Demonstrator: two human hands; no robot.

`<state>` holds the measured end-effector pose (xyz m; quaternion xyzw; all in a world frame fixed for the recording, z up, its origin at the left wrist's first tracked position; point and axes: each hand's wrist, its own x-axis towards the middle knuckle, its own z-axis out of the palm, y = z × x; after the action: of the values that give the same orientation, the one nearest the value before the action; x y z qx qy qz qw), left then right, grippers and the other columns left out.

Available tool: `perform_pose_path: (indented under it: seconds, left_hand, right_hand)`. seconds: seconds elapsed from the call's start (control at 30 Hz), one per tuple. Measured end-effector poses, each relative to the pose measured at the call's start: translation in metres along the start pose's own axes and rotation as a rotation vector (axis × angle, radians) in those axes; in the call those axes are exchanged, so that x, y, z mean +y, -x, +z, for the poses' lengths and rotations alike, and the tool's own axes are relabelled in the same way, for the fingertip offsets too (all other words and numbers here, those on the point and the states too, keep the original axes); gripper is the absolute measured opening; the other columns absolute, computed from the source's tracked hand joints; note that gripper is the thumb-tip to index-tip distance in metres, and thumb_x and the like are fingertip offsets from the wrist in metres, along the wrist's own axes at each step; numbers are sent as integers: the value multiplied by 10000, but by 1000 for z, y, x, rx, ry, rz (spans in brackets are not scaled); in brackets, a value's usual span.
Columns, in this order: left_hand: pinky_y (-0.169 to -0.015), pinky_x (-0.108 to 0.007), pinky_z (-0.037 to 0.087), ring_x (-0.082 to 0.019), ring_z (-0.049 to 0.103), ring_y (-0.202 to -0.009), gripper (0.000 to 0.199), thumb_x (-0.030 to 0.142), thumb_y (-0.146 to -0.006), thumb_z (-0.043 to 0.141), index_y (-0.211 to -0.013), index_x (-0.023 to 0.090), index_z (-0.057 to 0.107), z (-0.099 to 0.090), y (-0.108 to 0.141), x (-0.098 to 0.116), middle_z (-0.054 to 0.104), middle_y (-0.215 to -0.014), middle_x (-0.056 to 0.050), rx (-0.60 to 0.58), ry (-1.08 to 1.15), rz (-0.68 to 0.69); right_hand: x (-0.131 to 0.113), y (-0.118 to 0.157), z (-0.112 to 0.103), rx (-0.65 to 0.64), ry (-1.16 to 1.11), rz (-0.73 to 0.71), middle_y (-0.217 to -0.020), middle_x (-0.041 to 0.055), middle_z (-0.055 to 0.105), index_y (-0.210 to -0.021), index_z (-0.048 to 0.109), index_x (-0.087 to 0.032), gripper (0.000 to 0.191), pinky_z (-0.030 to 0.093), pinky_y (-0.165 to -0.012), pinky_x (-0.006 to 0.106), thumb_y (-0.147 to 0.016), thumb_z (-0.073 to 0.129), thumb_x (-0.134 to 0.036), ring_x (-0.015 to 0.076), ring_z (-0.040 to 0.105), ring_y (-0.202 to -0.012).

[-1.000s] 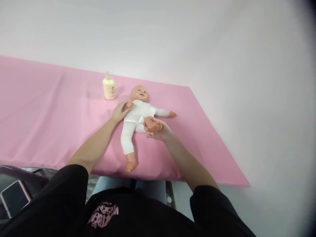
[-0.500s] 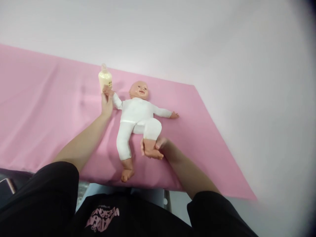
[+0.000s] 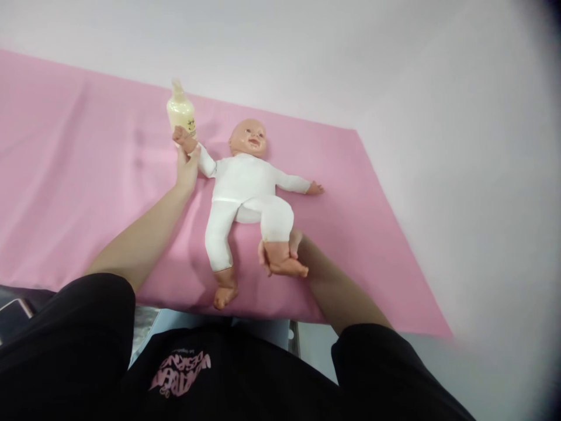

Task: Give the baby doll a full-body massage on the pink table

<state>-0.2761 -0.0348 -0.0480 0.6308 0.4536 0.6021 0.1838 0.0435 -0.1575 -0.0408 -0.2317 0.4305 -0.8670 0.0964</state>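
A baby doll with a white cloth body lies face up on a pink sheet. My left hand is closed round the doll's arm near its wrist, at the left. Under the doll's bent, raised leg, my right hand wraps the ankle, with fingers showing on both sides of it. The doll's other leg lies stretched toward me. Just behind the held doll hand stands a pump bottle of pale yellow liquid, its lower part partly hidden.
A white surface lies beyond the pink sheet at the back and right. At the lower left, a dark phone-like object shows beside my sleeve. The sheet's near edge runs just in front of my body.
The view has shifted, so the sheet and bottle sit higher. The doll's held foot has moved to the right with my right hand. My left hand keeps hold of the doll's arm.
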Motion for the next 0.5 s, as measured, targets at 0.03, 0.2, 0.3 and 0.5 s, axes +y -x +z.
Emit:
perform_pose_path:
  seconds: [0.03,0.2,0.3,0.5]
  left_hand:
    - [-1106,-513,474,-282,559,-1411,883,937,-910,387,-1425,230,504,3,5,8,615,-1472,-134,66,20,-25]
    - [-1100,-539,498,-343,675,-1225,760,855,-855,624,-1259,212,658,12,25,50,735,-1245,-146,-266,-169,231]
    - [-1136,-544,466,-350,663,-1234,670,783,-925,587,-1263,215,693,12,27,66,735,-1274,-153,-402,-273,344]
    - [-1119,-547,483,-358,658,-1226,687,777,-914,612,-1303,215,679,12,27,64,721,-1271,-154,-359,-262,294]
  right_hand:
    - [0,1,-2,-5,-25,-98,-1100,145,786,-1292,663,-103,626,608,-834,266,-781,887,-388,211,763,-1002]
    - [-10,0,1,450,-184,-452,-707,-18,634,-855,576,-218,478,597,-730,280,-793,783,-644,145,601,-673]
    - [-18,-4,8,769,-264,-501,-718,-37,566,-852,508,-230,409,596,-718,283,-871,675,-604,141,576,-696]
    - [-17,-4,6,915,-240,-414,-749,-3,621,-880,552,-209,416,622,-765,329,-914,588,-622,157,625,-735]
